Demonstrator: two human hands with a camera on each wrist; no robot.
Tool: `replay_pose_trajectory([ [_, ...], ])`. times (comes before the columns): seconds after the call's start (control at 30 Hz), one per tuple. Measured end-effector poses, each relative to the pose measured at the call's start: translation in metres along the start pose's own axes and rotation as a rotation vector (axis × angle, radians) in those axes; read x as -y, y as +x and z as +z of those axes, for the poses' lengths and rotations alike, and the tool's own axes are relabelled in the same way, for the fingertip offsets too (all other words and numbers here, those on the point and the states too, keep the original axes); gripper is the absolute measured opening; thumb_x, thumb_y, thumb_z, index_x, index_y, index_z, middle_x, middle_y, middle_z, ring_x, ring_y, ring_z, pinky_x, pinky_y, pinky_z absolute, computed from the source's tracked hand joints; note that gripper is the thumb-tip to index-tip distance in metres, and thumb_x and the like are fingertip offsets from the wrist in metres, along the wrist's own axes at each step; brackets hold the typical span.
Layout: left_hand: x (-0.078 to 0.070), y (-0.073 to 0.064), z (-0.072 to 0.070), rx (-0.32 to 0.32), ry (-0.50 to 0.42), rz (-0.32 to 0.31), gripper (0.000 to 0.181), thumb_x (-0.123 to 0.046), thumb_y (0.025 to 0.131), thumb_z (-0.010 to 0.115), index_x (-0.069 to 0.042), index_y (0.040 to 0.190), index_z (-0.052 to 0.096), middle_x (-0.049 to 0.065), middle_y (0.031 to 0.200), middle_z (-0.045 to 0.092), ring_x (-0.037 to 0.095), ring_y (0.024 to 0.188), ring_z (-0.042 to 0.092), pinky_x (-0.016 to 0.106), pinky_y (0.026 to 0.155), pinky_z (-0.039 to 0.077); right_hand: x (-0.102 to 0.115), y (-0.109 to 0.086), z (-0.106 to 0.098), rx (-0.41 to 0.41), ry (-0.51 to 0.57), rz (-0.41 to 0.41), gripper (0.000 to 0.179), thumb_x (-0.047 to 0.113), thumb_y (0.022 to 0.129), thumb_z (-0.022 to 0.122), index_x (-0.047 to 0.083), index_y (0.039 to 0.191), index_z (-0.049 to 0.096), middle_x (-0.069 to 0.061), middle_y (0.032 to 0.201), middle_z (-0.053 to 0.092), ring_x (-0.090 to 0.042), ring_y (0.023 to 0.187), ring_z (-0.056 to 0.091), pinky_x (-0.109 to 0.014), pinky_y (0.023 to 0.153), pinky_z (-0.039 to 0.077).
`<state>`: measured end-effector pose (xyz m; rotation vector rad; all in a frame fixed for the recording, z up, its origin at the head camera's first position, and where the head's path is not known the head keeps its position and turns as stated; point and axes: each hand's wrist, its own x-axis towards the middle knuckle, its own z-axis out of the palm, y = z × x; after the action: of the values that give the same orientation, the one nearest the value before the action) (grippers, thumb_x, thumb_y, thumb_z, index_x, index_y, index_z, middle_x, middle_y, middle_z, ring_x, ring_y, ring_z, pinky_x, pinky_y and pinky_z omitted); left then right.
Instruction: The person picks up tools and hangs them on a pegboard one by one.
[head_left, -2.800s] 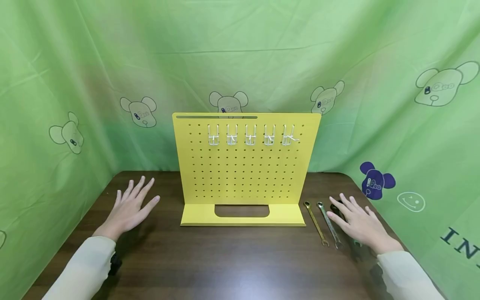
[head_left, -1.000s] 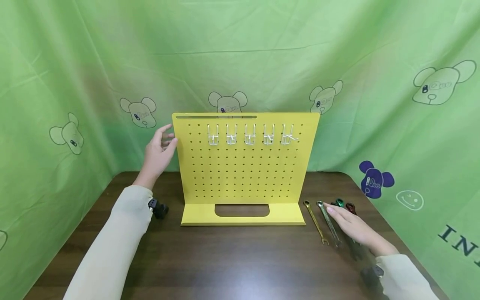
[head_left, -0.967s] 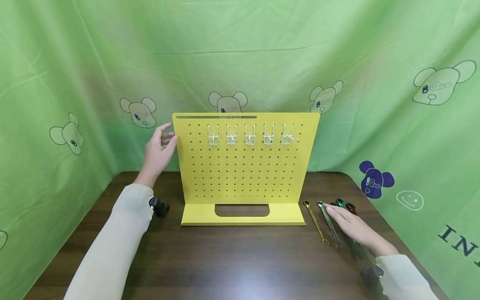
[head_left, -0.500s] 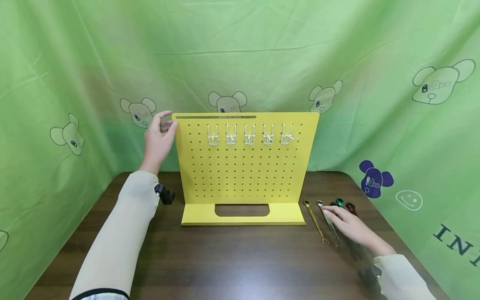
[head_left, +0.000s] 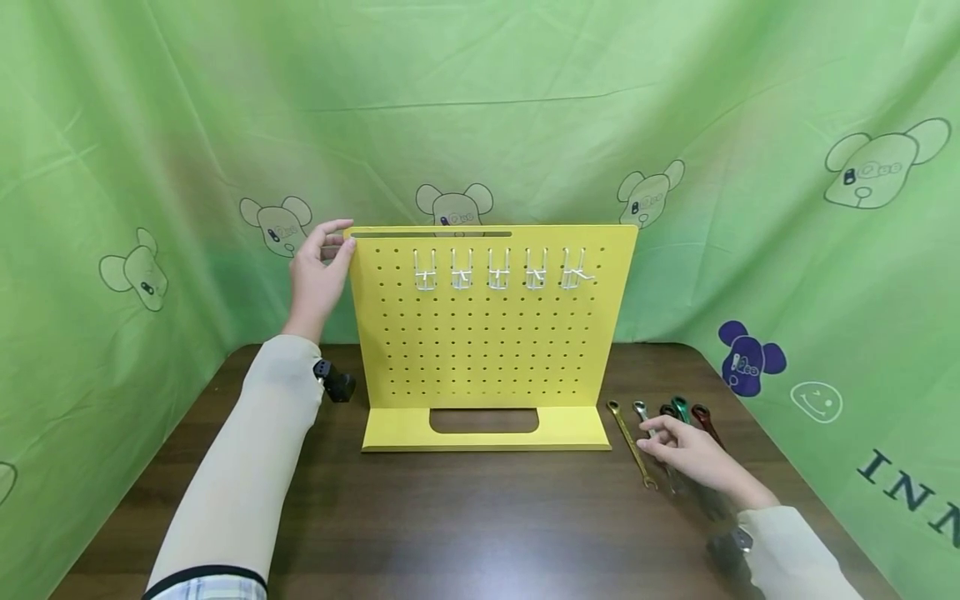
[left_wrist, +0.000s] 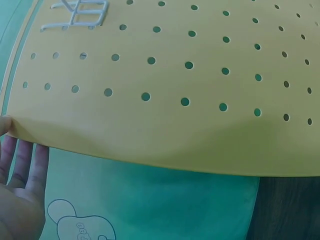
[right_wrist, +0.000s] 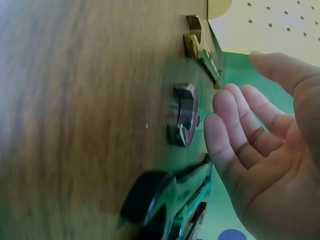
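Note:
A yellow pegboard stands upright on its base at mid-table. With thumb in front and fingers behind, my left hand pinches its upper left corner; the left wrist view has that hand at the board's edge. Over the wrenches at the right hovers my right hand, fingers relaxed and thumb apart, holding nothing. Near it lie a gold wrench, a silver wrench partly covered by the hand, a green one, a red one and a black one. In the right wrist view the fingers sit beside the silver wrench's open end.
A row of several white wire hooks hangs near the top of the pegboard. The dark wooden table extends in front of it. A green printed curtain closes in the back and sides.
My left hand has left the table's left side and risen to the board's upper left corner, now pinching it. My right hand has turned and drawn its fingers closer over the wrenches.

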<state>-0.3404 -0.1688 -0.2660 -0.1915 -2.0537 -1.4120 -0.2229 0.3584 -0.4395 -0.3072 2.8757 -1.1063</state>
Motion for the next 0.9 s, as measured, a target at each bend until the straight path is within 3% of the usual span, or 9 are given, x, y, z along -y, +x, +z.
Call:
replay_pose_trajectory([
  [0.63, 0.002, 0.001, -0.001, 0.001, -0.033, -0.027, 0.028, -0.022, 0.100, 0.065, -0.017, 0.128, 0.066, 0.008, 0.114, 0.064, 0.019, 0.098, 0.060, 0.026, 0.081, 0.056, -0.007, 0.020, 0.009, -0.006, 0.056, 0.125, 0.037, 0.021, 0.092, 0.075, -0.008, 0.113, 0.064, -0.006, 0.085, 0.069, -0.019, 0.069, 0.065, -0.033, 0.055, 0.058],
  [0.9, 0.003, 0.002, -0.002, 0.008, -0.033, -0.020, 0.030, -0.025, 0.100, 0.064, -0.017, 0.129, 0.066, 0.010, 0.115, 0.064, 0.025, 0.102, 0.061, 0.029, 0.083, 0.056, -0.012, 0.026, 0.011, -0.004, 0.038, 0.158, 0.037, 0.025, 0.090, 0.078, -0.005, 0.109, 0.067, -0.003, 0.079, 0.066, -0.018, 0.067, 0.062, -0.032, 0.053, 0.057],
])
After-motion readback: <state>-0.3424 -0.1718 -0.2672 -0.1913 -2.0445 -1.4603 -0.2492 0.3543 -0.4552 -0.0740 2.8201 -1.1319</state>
